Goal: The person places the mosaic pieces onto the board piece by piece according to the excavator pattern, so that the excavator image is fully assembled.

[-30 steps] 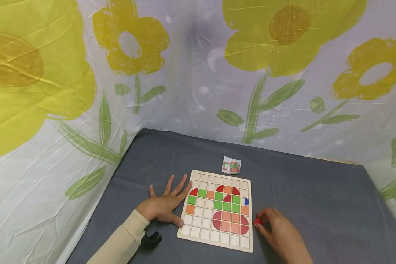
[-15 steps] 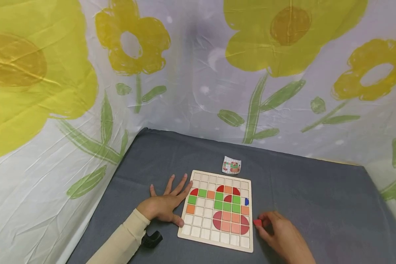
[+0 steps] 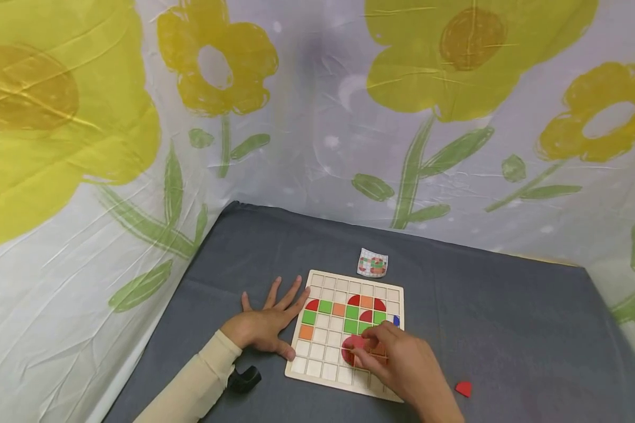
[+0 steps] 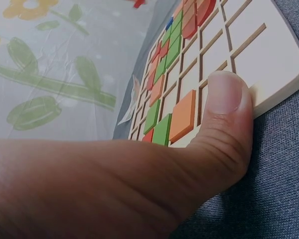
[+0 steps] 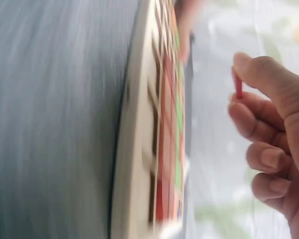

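Note:
A square wooden grid board [image 3: 316,351] lies on the table, with red, green and orange pieces in several of its cells. My left hand [image 3: 264,330] is spread flat at its left side, fingertips at the edge. In the left wrist view the thumb [image 4: 224,114] rests on the board's rim. My right hand [image 3: 404,361] is over the board's lower right part and hides several cells there. Between its thumb and index finger it pinches a thin red piece [image 5: 237,83], seen edge-on in the right wrist view.
A loose red quarter-round piece [image 3: 463,388] lies on the dark cloth right of the board. A small printed pattern card [image 3: 373,263] lies behind the board. A blue piece [image 3: 396,321] sits at the board's right edge. A black object [image 3: 243,380] is by the left wrist.
My right hand has moved left from beside the board to over it, carrying the red piece. A loose red piece now shows where that hand was. The left hand has stayed put.

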### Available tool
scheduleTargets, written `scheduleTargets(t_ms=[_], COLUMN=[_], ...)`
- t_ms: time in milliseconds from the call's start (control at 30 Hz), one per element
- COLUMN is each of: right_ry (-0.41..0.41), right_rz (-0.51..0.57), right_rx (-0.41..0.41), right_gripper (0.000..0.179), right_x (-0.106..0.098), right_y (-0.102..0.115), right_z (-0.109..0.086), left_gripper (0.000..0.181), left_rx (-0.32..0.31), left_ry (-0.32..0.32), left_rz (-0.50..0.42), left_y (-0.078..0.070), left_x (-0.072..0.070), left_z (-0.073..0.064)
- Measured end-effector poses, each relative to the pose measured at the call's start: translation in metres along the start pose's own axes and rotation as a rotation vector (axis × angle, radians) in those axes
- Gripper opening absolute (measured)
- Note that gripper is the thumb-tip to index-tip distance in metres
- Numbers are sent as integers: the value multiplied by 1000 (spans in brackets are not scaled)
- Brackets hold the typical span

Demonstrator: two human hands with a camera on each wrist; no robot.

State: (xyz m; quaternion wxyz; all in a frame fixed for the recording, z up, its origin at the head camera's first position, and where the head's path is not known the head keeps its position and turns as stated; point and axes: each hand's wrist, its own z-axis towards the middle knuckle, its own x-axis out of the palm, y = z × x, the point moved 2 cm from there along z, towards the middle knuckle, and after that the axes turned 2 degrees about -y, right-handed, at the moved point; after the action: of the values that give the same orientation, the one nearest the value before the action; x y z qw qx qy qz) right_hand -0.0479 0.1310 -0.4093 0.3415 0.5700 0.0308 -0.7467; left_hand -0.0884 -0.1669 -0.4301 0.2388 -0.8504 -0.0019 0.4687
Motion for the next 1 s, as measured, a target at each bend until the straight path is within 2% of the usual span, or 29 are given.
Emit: scheduleTargets(t_ms=[133,300,467,600,700,800,1000], right_ry=[-36,-49,9,58,74,90,128], right_rz=[9,6,-48,-89,-107,-119,-122], right_rx=[-135,-228,-236,-230,-222,-212,-198], right_gripper=[29,27,25,25,25,25,27], right_x=[13,27,43,53,56,57,59], right_y=[25,47,58,63,65,66,69], right_z=[12,21,26,28,29,31,34], left_gripper=[130,132,133,134,133,132,132], left_rx=[4,-4,-4,23,21,-4,-6], left_ry=[-23,-33,-31,-43,-39,-23,-29], left_rz=[28,35,23,7,7,16,23], left_y=[-3,-5,-2,6,5,-3,-4], left_x=[-1,-1,-1,6,5,-2,-2], left_z=[-1,-1,-2,3,3,-2,-3])
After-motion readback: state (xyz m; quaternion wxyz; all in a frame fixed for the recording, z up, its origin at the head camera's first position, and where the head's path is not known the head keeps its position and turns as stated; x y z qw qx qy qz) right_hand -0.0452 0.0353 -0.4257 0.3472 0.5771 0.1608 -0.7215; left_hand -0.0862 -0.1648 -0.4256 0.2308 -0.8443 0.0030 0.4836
